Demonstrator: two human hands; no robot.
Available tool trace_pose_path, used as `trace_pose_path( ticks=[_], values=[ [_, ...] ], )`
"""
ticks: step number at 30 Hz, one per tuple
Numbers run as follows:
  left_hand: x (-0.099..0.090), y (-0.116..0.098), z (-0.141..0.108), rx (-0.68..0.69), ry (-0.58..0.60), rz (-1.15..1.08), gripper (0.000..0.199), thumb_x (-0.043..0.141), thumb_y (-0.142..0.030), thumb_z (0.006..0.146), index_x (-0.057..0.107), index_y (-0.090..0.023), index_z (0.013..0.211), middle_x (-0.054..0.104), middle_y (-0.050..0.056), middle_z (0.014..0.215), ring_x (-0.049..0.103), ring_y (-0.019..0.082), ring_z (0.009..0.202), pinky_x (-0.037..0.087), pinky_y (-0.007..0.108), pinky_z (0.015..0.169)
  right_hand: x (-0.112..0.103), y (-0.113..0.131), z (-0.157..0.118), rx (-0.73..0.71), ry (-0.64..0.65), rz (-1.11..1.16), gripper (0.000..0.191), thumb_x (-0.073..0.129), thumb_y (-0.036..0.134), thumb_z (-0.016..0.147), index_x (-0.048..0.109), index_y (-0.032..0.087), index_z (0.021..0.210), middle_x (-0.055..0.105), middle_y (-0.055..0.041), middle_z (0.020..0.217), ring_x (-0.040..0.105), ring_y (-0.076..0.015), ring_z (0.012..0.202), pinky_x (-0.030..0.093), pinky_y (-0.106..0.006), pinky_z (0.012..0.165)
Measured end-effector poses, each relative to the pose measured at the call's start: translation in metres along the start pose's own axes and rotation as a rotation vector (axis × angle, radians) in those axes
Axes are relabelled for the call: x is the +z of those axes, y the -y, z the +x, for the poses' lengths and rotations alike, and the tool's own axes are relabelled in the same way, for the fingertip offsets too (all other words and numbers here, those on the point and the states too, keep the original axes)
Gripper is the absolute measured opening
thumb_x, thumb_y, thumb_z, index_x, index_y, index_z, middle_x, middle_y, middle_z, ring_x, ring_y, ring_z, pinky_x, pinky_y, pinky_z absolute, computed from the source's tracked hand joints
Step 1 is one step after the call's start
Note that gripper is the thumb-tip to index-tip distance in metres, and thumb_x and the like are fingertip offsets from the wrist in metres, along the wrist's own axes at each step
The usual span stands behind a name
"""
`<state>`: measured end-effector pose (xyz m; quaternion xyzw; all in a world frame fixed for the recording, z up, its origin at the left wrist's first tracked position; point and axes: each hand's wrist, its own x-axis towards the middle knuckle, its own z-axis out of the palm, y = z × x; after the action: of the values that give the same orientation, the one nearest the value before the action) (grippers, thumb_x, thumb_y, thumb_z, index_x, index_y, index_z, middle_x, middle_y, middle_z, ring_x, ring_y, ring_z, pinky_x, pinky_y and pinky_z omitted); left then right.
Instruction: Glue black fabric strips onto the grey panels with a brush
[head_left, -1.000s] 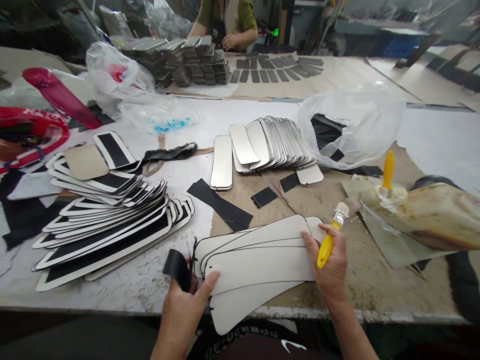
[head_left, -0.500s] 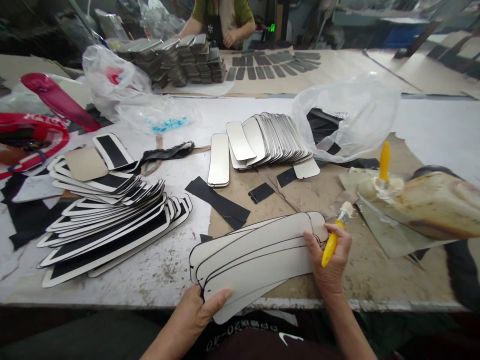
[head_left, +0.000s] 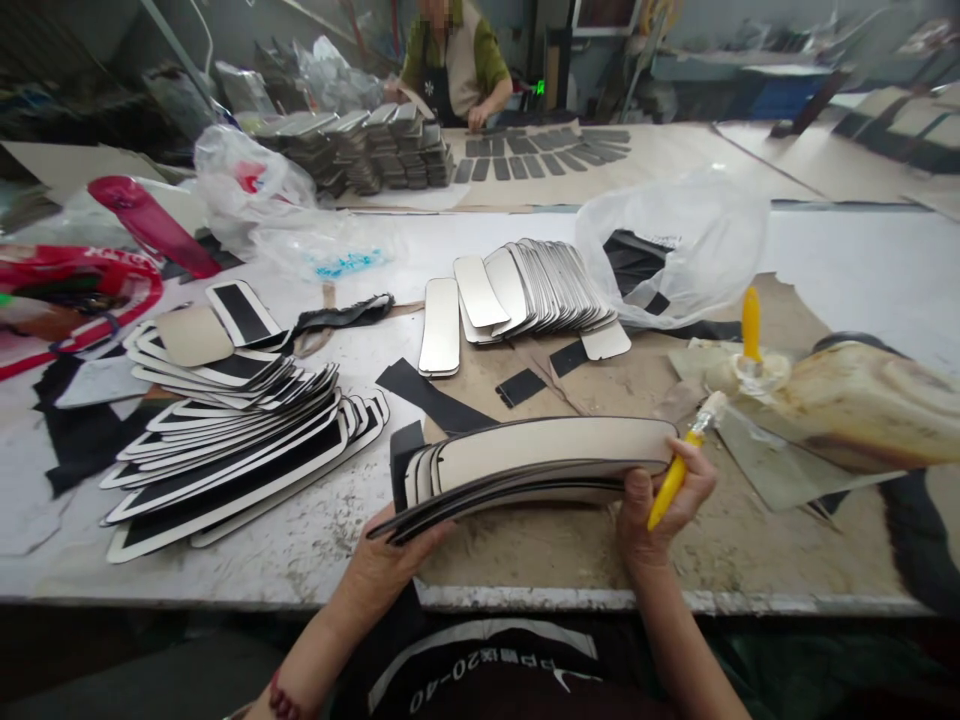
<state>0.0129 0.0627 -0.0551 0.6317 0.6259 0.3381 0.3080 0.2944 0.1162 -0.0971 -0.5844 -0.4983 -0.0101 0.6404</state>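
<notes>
A small stack of long, round-cornered cream panels (head_left: 547, 443) with dark edges is held between my two hands, just above the table's front part. The panels bow upward in the middle and stand tilted, with black layers showing along their lower side. My left hand (head_left: 401, 560) is closed on the stack's left end, thumb on the near side. At the right end, my right hand (head_left: 671, 505) pinches the panels and also keeps a yellow-handled brush (head_left: 669, 490) between its fingers. Pale paste coats the brush's bristles, which point up and right.
Black-and-white panels (head_left: 225, 470) lie piled at left. Further back are a fanned row of cream panels (head_left: 540, 290) and a clear plastic bag (head_left: 712, 240) with black pieces. At right, another yellow-handled brush (head_left: 751, 325) stands in a paste-smeared container (head_left: 862, 400). A person (head_left: 457, 75) works opposite.
The panels, fanned and facing me before, are now tipped up and bowed, their edges closer together. Both hands still hold the ends. The camera view has tilted slightly upward.
</notes>
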Motion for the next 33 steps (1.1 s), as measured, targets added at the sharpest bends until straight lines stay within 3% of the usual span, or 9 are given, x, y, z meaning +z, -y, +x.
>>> trace_pose_path(
  ticks=[3, 6, 11, 14, 21, 25, 28, 33],
  values=[
    [0.004, 0.008, 0.002, 0.102, -0.058, 0.057, 0.023, 0.058, -0.043, 0.075, 0.07, -0.024, 0.073, 0.073, 0.003, 0.078, 0.068, 0.023, 0.075, 0.056, 0.035, 0.077, 0.002, -0.001, 0.0, 0.087, 0.063, 0.095, 0.068, 0.046, 0.065, 0.079, 0.047, 0.013, 0.122, 0.045, -0.0125, 0.109, 0.046, -0.0292, 0.103, 0.035, -0.048, 0.091],
    [0.011, 0.018, -0.003, 0.058, -0.124, 0.093, 0.024, 0.063, -0.045, 0.071, 0.071, -0.022, 0.073, 0.072, 0.003, 0.073, 0.068, 0.023, 0.07, 0.057, 0.034, 0.072, 0.003, 0.0, 0.002, 0.124, 0.064, 0.117, 0.067, 0.041, 0.065, 0.081, 0.048, 0.013, 0.122, 0.048, -0.0132, 0.112, 0.047, -0.0293, 0.104, 0.036, -0.047, 0.091],
    [0.017, 0.028, -0.009, -0.002, -0.173, 0.109, 0.031, 0.067, -0.049, 0.068, 0.07, -0.018, 0.07, 0.072, 0.006, 0.072, 0.068, 0.025, 0.067, 0.057, 0.037, 0.069, 0.002, 0.005, 0.004, 0.039, -0.003, 0.041, 0.051, 0.043, 0.056, 0.085, 0.059, 0.012, 0.107, 0.053, -0.011, 0.099, 0.05, -0.0277, 0.098, 0.035, -0.045, 0.09],
    [0.018, 0.029, -0.01, 0.006, -0.175, 0.097, 0.03, 0.066, -0.048, 0.069, 0.07, -0.019, 0.072, 0.072, 0.005, 0.071, 0.068, 0.024, 0.066, 0.057, 0.034, 0.066, 0.001, 0.004, 0.002, 0.074, -0.022, 0.075, 0.056, 0.041, 0.061, 0.083, 0.059, 0.012, 0.107, 0.053, -0.0106, 0.097, 0.051, -0.0266, 0.092, 0.037, -0.044, 0.086],
    [0.016, 0.034, -0.01, 0.07, -0.134, 0.076, 0.025, 0.063, -0.045, 0.073, 0.071, -0.022, 0.077, 0.073, 0.003, 0.075, 0.068, 0.023, 0.072, 0.057, 0.031, 0.067, -0.001, -0.005, 0.002, 0.23, 0.165, 0.368, 0.073, 0.035, 0.078, 0.074, 0.053, 0.016, 0.108, 0.058, -0.0106, 0.095, 0.055, -0.0281, 0.086, 0.041, -0.043, 0.076],
    [0.023, 0.045, -0.012, 0.029, -0.185, 0.119, 0.027, 0.067, -0.046, 0.07, 0.07, -0.02, 0.077, 0.072, 0.004, 0.075, 0.068, 0.024, 0.071, 0.056, 0.033, 0.07, -0.004, -0.005, 0.005, 0.203, 0.144, 0.264, 0.051, 0.043, 0.062, 0.078, 0.058, 0.017, 0.098, 0.056, -0.0076, 0.092, 0.052, -0.0257, 0.086, 0.038, -0.04, 0.079],
    [0.028, 0.052, -0.014, -0.022, -0.26, 0.197, 0.036, 0.07, -0.052, 0.064, 0.069, -0.017, 0.073, 0.071, 0.007, 0.071, 0.068, 0.026, 0.069, 0.057, 0.037, 0.069, -0.005, -0.003, 0.007, 0.267, 0.176, 0.305, 0.037, 0.049, 0.051, 0.077, 0.058, 0.018, 0.093, 0.057, -0.0063, 0.087, 0.052, -0.0248, 0.083, 0.039, -0.04, 0.076],
    [0.029, 0.051, -0.014, 0.08, -0.189, 0.173, 0.028, 0.068, -0.043, 0.071, 0.069, -0.019, 0.085, 0.072, 0.006, 0.082, 0.068, 0.025, 0.078, 0.057, 0.035, 0.073, -0.006, -0.003, 0.008, 0.397, 0.306, 0.55, 0.054, 0.044, 0.069, 0.075, 0.056, 0.02, 0.094, 0.055, -0.0055, 0.083, 0.055, -0.0263, 0.079, 0.044, -0.042, 0.07]
  ],
)
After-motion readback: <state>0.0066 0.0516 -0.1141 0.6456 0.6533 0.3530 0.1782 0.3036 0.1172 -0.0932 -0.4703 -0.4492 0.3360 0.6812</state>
